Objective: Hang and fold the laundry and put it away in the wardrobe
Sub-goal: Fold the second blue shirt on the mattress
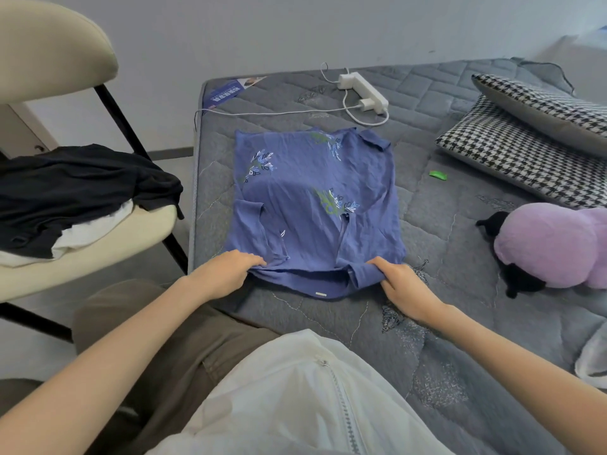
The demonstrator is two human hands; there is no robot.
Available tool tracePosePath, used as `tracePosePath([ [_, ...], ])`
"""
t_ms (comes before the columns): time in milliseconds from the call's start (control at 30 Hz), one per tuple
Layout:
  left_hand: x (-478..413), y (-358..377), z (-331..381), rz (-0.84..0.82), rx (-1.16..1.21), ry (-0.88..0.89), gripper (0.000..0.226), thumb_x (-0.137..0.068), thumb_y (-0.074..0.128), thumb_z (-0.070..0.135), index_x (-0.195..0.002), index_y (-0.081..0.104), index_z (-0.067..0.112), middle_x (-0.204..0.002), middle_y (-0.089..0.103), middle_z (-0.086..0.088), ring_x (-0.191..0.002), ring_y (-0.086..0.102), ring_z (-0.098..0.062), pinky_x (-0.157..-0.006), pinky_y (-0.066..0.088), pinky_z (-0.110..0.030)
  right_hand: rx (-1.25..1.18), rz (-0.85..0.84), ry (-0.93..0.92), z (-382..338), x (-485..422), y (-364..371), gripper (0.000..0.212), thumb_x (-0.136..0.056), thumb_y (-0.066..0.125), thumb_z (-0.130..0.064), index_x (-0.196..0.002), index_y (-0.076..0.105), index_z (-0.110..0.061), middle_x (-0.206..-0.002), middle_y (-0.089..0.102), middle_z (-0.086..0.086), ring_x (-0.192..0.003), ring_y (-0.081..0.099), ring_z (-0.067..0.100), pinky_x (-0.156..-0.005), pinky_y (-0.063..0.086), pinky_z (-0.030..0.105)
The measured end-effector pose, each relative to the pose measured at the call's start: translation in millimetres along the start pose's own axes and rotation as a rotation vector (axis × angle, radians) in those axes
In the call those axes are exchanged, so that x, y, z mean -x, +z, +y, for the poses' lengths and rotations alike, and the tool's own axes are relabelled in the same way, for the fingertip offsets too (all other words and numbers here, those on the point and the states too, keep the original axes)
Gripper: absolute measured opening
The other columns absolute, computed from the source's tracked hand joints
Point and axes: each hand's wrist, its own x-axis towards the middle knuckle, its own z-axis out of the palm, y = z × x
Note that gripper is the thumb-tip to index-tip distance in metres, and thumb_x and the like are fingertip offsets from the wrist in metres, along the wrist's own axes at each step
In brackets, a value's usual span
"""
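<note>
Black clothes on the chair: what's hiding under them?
A white cloth peeks out from under the black clothes, and both lie on the chair seat. Anything else beneath is covered, so I can't tell.

The blue label (226, 93) at the mattress (460, 257) corner bore white characters; upside down, too blurred to read.
</note>
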Motion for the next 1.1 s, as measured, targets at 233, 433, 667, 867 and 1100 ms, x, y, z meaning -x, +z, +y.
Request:
tracePosePath([
  [233, 11, -36, 2, 0.349, 0.429, -0.013, 0.009, -0.083, 0.059, 0.0, -0.081, 0.067, 0.001, -0.067, 0.063, -0.01, -0.062, 0.049, -0.013, -0.058, 0.036, -0.03, 0.06, -0.062, 0.04, -10, -6, -26, 0.013, -0.086, 0.044, 0.004, -0.089, 0.049, -0.008, -0.077, 0.057, 0.012, -0.069, 0.048, 0.031, -0.065, 0.036, 0.039],
  [433, 7, -47, 8, 0.065, 0.324, -0.024, 0.037, -0.084, 0.057, 0.007, -0.054, 0.039, 0.017, -0.054, 0.044, 0.002, -0.057, 0.038, -0.009, -0.054, 0.029, -0.027, 0.206, -0.172, -0.017, -23, -10, -28, 0.015, -0.09, 0.044, -0.006, -0.08, 0.04, -0.017, -0.077, 0.061, 0.017, -0.075, 0.051, 0.04, -0.061, 0.029, 0.038],
  [667, -25, -82, -2, 0.229, 0.134, -0.098, 0.021, -0.086, 0.052, 0.011, -0.066, 0.054, 0.017, -0.062, 0.056, 0.002, -0.067, 0.054, -0.022, -0.059, 0.04, -0.036, 0.174, -0.072, 0.054, -22, -50, -57, 0.009, -0.095, 0.043, -0.013, -0.1, 0.05, -0.013, -0.094, 0.063, 0.012, -0.088, 0.056, 0.035, -0.068, 0.043, 0.042],
  [867, -90, -119, -15, 0.153, 0.089, -0.149, 0.009, -0.089, 0.047, 0.008, -0.09, 0.056, 0.005, -0.091, 0.064, -0.01, -0.09, 0.055, -0.029, -0.072, 0.043, -0.041, 0.219, -0.05, 0.154, -5, -127, -83, 0.015, -0.097, 0.041, -0.013, -0.105, 0.053, -0.012, -0.11, 0.062, 0.011, -0.099, 0.056, 0.035, -0.073, 0.047, 0.043],
  [1100, -164, -135, -39, 0.094, 0.103, -0.198, 0.017, -0.09, 0.041, 0.004, -0.096, 0.056, 0.007, -0.099, 0.063, -0.01, -0.091, 0.055, -0.032, -0.068, 0.041, -0.038, 0.229, -0.16, 0.262, 23, -211, -93, 0.01, -0.093, 0.039, -0.007, -0.089, 0.047, -0.013, -0.107, 0.06, 0.012, -0.099, 0.052, 0.033, -0.076, 0.045, 0.042],
])
